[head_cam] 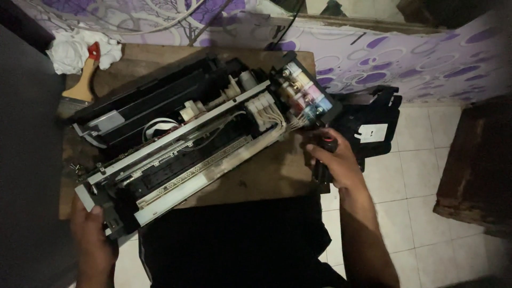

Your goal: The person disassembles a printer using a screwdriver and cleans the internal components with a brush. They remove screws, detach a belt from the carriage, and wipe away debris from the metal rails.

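Now our left hand clamps the opened black printer chassis's corner; our right hand grips a black-handled screwdriver; a slip could snag thin tubes.

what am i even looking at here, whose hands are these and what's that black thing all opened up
This one picture comes from a camera worn on a person's head, looking down at their own hands. The black thing is a printer with its cover off, lying on a wooden board. Its ink tanks show at the far right end. The left hand grips the printer's near left corner. The right hand holds a black-handled tool with a red tip, probably a screwdriver. A paintbrush and a white cloth lie at the back left.
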